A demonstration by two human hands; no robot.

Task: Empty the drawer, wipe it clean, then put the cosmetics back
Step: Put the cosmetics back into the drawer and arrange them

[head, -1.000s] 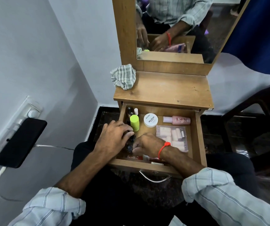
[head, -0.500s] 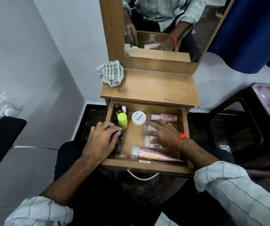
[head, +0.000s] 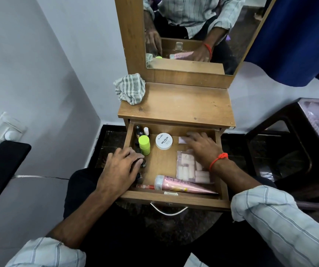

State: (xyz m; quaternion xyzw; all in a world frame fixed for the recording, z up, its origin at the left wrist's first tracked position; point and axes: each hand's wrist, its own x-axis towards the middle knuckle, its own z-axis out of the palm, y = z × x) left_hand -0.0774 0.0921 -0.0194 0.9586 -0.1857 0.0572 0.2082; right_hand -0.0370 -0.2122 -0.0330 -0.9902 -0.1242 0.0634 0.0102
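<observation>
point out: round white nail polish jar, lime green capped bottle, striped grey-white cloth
round white nail polish jar (head: 164, 141), head view, on the centre of its printed lid
lime green capped bottle (head: 144, 144), head view, on the cap's side
striped grey-white cloth (head: 130, 89), head view, on the middle of the crumpled fabric

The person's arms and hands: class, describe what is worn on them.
Both forearms are bare; pale blue shirt sleeves with thin darker stripes are rolled up near the elbows. The right hand has a red-orange thread knotted at its wrist. The left hand wears nothing.
</observation>
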